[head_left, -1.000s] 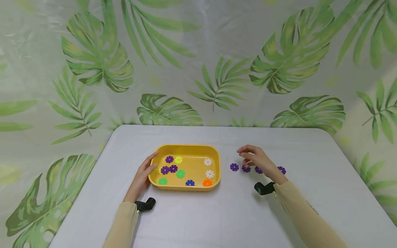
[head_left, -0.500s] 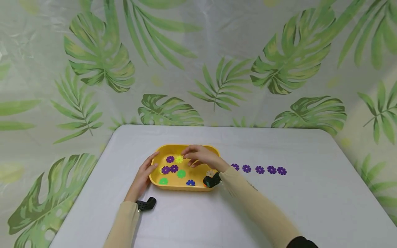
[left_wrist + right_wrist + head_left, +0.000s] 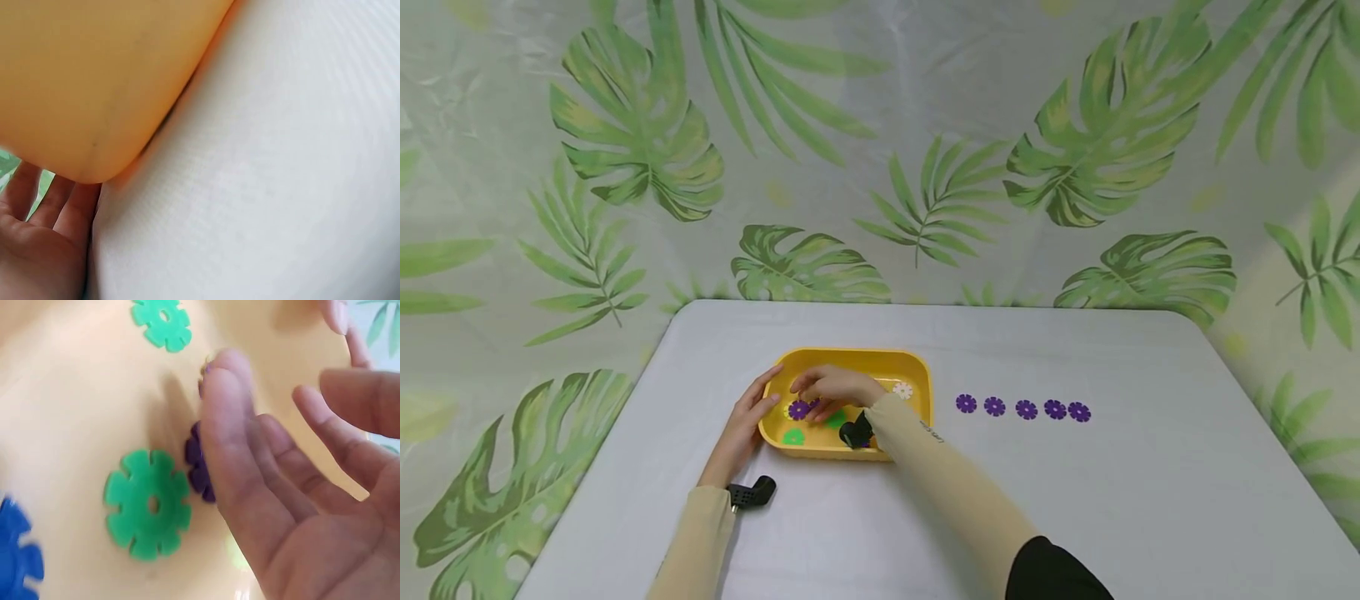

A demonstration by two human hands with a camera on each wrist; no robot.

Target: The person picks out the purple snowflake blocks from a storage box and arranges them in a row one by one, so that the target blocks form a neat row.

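the left hand (image 3: 747,421) rests flat-fingered at the yellow tray's (image 3: 917,367) nine o'clock side, steadying it, while the right hand (image 3: 833,389), fingers loose and holding nothing, hovers over a purple flower disc (image 3: 199,464).

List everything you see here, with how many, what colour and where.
Yellow plastic tray: one, left of centre on the table.
Purple flower-shaped discs in a row: five, on the table right of the tray.
Discs in the tray: at least one purple, two green, one white, one blue; the arm hides others.
White table: one.
Leaf-print backdrop: one, behind the table.
Left hand: rests against the tray's left end.
Right hand: over the tray, open, fingers at the purple disc.
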